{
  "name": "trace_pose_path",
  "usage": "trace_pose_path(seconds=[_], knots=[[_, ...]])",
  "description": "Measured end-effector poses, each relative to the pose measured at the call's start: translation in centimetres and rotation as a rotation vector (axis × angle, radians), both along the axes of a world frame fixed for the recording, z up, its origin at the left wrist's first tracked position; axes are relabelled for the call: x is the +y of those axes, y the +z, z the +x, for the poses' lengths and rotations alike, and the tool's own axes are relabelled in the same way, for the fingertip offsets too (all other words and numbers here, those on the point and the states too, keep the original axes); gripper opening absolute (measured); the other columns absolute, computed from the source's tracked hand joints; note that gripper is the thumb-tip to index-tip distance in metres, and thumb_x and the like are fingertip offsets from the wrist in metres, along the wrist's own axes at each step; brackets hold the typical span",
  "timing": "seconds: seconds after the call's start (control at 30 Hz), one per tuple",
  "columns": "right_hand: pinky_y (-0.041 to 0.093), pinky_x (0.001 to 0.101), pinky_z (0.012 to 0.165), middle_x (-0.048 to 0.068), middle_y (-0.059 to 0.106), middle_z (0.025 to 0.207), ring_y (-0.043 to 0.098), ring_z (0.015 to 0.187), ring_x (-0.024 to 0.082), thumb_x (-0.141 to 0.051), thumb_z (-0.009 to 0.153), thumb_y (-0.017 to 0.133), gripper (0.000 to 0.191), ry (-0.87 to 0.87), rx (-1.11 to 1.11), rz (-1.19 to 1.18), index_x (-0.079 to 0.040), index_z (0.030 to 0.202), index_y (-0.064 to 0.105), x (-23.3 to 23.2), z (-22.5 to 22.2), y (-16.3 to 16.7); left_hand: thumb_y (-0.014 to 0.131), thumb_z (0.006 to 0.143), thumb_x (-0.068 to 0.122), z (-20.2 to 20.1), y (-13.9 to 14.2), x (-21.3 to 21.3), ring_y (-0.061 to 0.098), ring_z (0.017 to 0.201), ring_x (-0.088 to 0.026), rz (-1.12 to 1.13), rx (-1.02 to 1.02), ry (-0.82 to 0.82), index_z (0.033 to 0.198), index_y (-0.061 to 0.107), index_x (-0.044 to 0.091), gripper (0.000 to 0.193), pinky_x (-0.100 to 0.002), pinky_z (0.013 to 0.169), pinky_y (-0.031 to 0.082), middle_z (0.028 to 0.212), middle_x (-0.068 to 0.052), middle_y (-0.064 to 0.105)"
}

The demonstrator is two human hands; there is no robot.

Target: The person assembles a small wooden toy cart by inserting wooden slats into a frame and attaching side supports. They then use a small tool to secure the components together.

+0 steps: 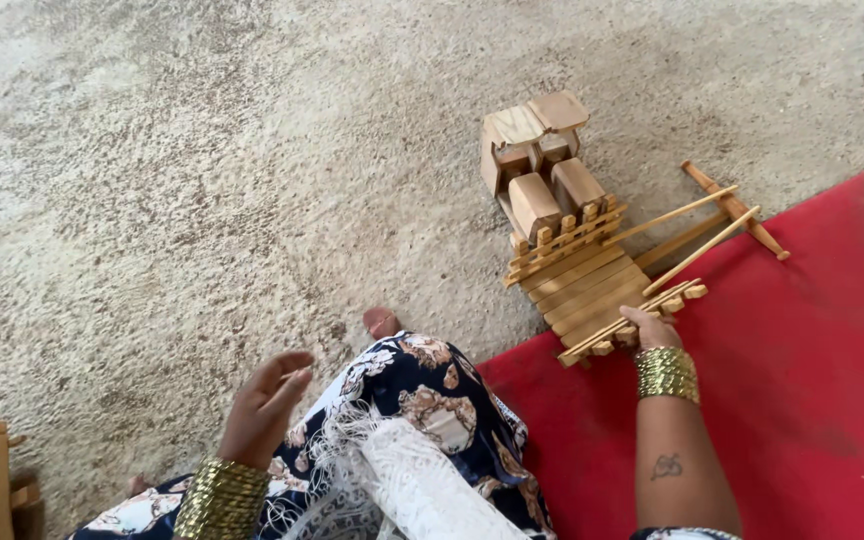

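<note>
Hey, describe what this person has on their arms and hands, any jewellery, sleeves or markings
Both forearms are bare. Each wrist carries a wide stack of gold bangles: one on the left hand, one on the right hand. The right forearm bears a small dark tattoo. No rings are discernible.

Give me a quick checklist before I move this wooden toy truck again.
1. Right hand on the wooden toy truck: ok, fingers touch its rear rail.
2. Firm grip: cannot tell.
3. Left hand free: ok, open and holding nothing.
4. Truck sitting flat: not ok, half on the red mat, half on the floor.
5. Loose sticks secured: cannot tell.
</note>
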State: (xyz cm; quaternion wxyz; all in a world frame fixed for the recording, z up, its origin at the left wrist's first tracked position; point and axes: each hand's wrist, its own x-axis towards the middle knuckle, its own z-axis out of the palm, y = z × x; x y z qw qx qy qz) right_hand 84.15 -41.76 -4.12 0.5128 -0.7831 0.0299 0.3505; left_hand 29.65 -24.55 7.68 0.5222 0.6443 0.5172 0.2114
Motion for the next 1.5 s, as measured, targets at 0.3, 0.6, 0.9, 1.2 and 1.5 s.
trace_pose_path(seconds=[0.3,0.6,0.9,1.2,1.5], knots=[[0.059,0.0305,0.057,0.015,0.072,0.094,0.071,0.071,0.02,-0.015,0.081,0.08,0.03,-0.099,-0.073,-0.022,0.003,0.099,0.065,0.3,-2.2,2.7,0.057,0.096,0.026,9.1,-1.0,0.3,0.068,0.118,-0.026,0.082,-0.109,-0.327,0.124,0.064,0.002,0.037,-0.038,0.097,0.059,0.128,-0.018,0.066],[0.063,0.0327,0.056,0.017,0.071,0.096,0.072,0.074,0.025,-0.004,0.078,0.079,0.034,-0.104,-0.111,0.178,0.003,0.104,0.059,-1.1,-1.3,-0.4,0.07,0.085,0.036,29.7,-6.5,2.9,0.068,0.117,-0.028,0.118,0.082,-0.312,0.13,0.063,0.001,0.058,-0.039,0.102,0.053,0.126,-0.018,0.07],[0.061,0.0341,0.073,0.015,0.074,0.1,0.072,0.081,0.022,-0.011,0.084,0.076,0.025,-0.064,-0.101,-0.047,-0.002,0.104,0.065,-0.4,-0.3,-0.9,0.083,0.081,0.035,37.9,-9.4,3.7,0.067,0.112,-0.028,-0.046,0.179,-0.168,0.144,0.047,0.002,0.08,-0.036,0.098,0.054,0.124,-0.021,0.067],[0.06,0.034,0.074,0.012,0.072,0.099,0.072,0.085,0.023,-0.008,0.083,0.078,0.03,-0.07,-0.155,0.241,0.001,0.108,0.063,-0.6,1.1,-4.7,0.062,0.096,0.017,37.0,-14.0,4.8,0.064,0.12,-0.023,-0.196,-0.347,-0.359,0.143,0.053,0.006,0.049,-0.033,0.101,0.049,0.131,-0.015,0.068],[0.055,0.0383,0.083,0.014,0.069,0.118,0.067,0.102,0.024,-0.012,0.092,0.072,0.034,-0.143,-0.172,0.209,-0.004,0.123,0.061,-2.9,-5.4,0.9,0.066,0.09,0.011,29.9,-7.2,-0.1,0.053,0.133,-0.029,0.187,-0.252,-0.556,0.149,0.044,0.011,0.063,-0.04,0.112,0.044,0.142,-0.018,0.054]])
